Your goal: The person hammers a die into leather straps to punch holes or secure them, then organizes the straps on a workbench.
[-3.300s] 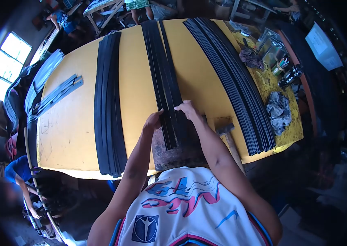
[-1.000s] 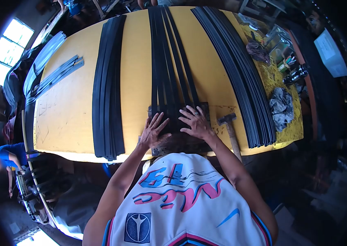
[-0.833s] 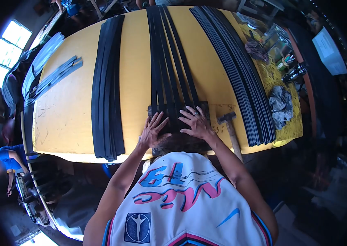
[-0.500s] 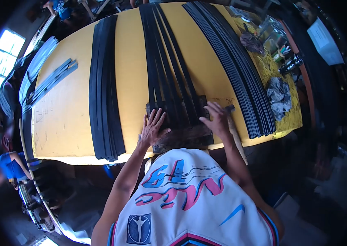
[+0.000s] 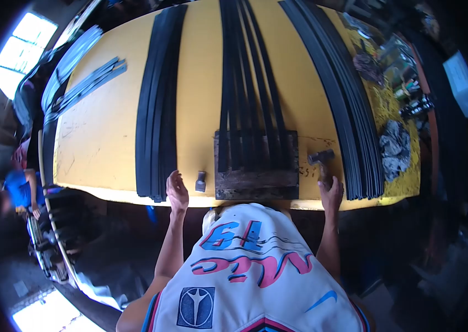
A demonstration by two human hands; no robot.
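My right hand [image 5: 331, 193] is closed round the handle of a hammer [image 5: 321, 158] near the table's front edge; the head lies on the yellow surface, pointing away from me. My left hand [image 5: 177, 191] is raised at the front edge, fingers loosely bent and holding nothing. Just right of it stands a small dark metal piece [image 5: 201, 181] with a paler lower end. Between my hands lies a dark, worn wooden board [image 5: 256, 182]. Several long black strips [image 5: 238, 110] run from the far side of the table onto it, their near ends fanned apart.
Stacks of black strips lie left [image 5: 159, 110] and right [image 5: 350, 122] on the yellow table [image 5: 101, 133]. Grey strips [image 5: 93, 83] sit at far left. A crumpled cloth [image 5: 395, 149] and bottles [image 5: 411, 91] line the right edge. A person in blue [image 5: 18, 188] is at left.
Both hands have left the board and strips. My left hand drew back left, uncovering the small metal piece; my right hand moved right and down onto the hammer handle. The view shifted.
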